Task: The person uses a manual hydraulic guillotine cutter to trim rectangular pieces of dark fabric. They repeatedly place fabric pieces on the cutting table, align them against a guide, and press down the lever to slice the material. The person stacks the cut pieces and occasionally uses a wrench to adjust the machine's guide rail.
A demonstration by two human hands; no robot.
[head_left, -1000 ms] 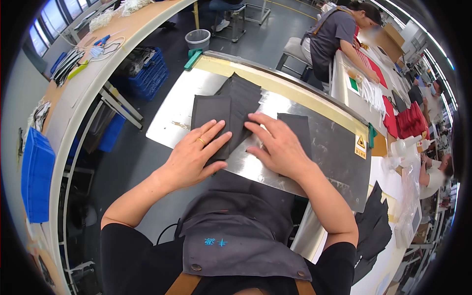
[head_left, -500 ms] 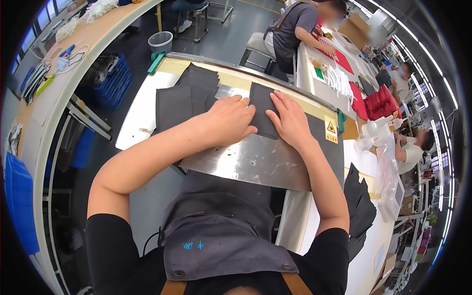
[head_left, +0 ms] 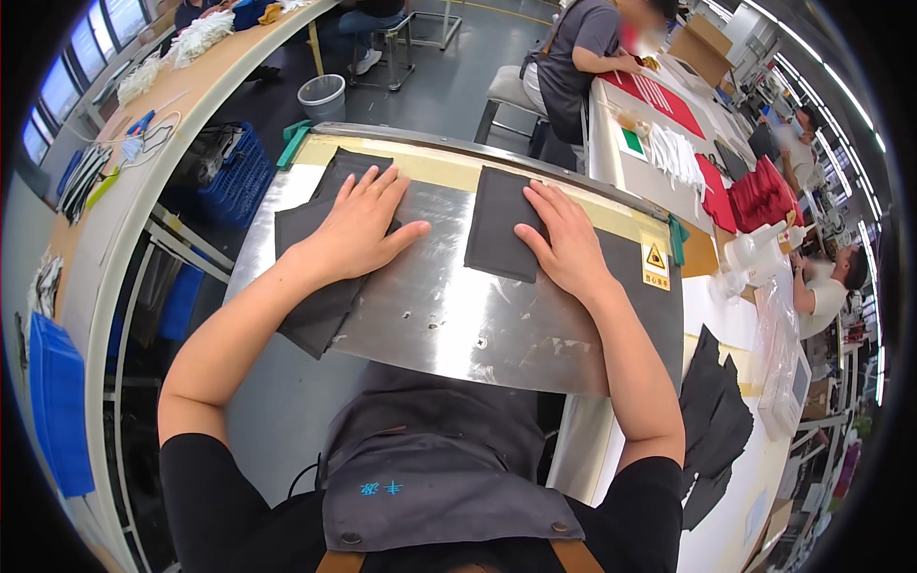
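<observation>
My left hand lies with fingers spread on the loose pile of dark fabric pieces at the left of the metal plate. Part of the pile is hidden under the palm. A single dark rectangular fabric piece lies flat near the plate's far edge. My right hand rests along its right side, fingers stretched out and touching it. Bare metal shows between that piece and the pile. Neither hand is closed round anything.
Green clamps sit at the plate's far corners, with a yellow warning sticker at right. More dark pieces lie on the right-hand table. A co-worker sits beyond. A blue crate stands at left.
My left hand has moved left from beside the single piece onto the pile, and its fingers have spread. The pile now reaches nearer to me. My right hand stays by the single piece.
</observation>
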